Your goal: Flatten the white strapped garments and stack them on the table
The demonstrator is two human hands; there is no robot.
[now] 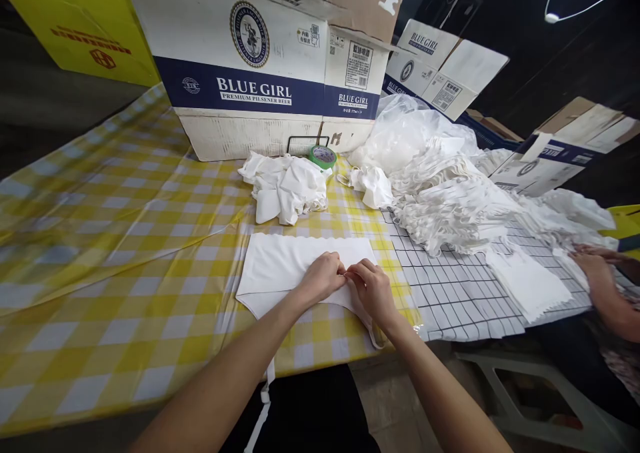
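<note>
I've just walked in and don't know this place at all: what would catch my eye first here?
Probably the big Blue Girl beer box standing at the back of the yellow checked tablecloth. In front of it, the person's left hand and right hand pinch a flat white cloth piece near the table's front edge. To the right lies a large heap of white cloth pieces, with another person's hand beside it.

White garment [280, 266] matt cloth; checked tablecloth [125, 239] glossy plastic; box [260, 66] printed cardboard.
</note>
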